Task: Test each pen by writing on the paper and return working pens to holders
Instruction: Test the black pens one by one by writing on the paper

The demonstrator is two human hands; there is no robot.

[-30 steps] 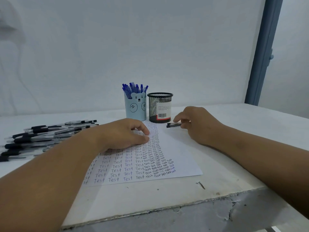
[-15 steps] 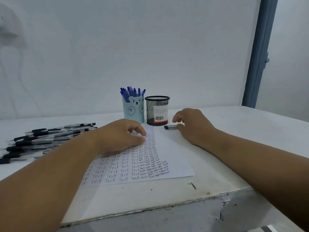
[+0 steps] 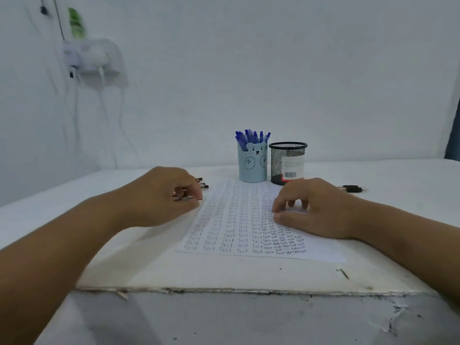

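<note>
A sheet of paper (image 3: 239, 220) covered in rows of "Test" lies on the white table. My left hand (image 3: 159, 197) is just off its left edge, over the pile of black pens (image 3: 202, 183), fingers curled round one black pen (image 3: 181, 197). My right hand (image 3: 316, 210) rests on the right part of the paper with bent fingertips touching it and holds nothing. Behind the paper stand a light-blue bear holder (image 3: 252, 165) full of blue pens and a black mesh holder (image 3: 287, 163) that looks empty.
A short black pen piece (image 3: 351, 188) lies on the table right of my right hand. The table's chipped front edge (image 3: 249, 291) runs close to me. A small dark screw (image 3: 343, 272) lies near the front right. A wall shelf with cables hangs at the upper left.
My left hand left the paper and went left to the pen pile, closing on a pen. My right hand let go of the black piece and moved onto the paper. The view turned left.
</note>
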